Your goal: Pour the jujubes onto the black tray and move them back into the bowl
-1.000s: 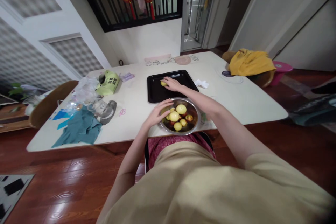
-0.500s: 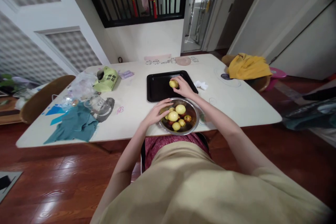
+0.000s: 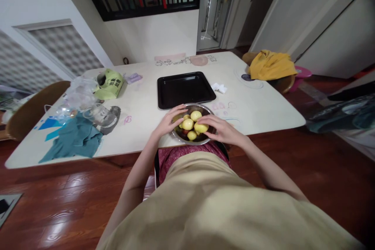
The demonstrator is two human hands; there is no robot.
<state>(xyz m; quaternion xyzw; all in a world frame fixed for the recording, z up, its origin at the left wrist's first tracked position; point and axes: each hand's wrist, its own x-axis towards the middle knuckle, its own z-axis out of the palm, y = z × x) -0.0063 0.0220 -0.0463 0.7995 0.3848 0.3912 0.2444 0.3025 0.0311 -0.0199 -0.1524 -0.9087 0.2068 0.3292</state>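
A shiny metal bowl [image 3: 212, 137] stands at the table's front edge, close to my body. Several round yellow fruits [image 3: 188, 124] lie heaped in it; their exact kind is unclear. With thumb and fingers, my right hand [image 3: 224, 129] is closed around one yellow fruit [image 3: 201, 127] over the bowl's right side. My left hand [image 3: 168, 122] grips the bowl at its left rim, with the fingers along the far side and the thumb toward the inside. Just behind the bowl lies a black rectangular baking tray [image 3: 185, 90] with nothing visible on it.
Crumpled white tissue [image 3: 219, 88] lies right of the tray. On the table's left are a teal cloth [image 3: 77, 136], clear plastic packaging [image 3: 79, 93], a green bag [image 3: 109, 84] and a grey-and-white item [image 3: 109, 119]. A yellow cloth [image 3: 272, 65] hangs over a chair at right.
My right hand has come back from above the tray to the bowl, and the fruit it held over the tray is not on the tray now. My left hand stays at the bowl. The view has shifted slightly.
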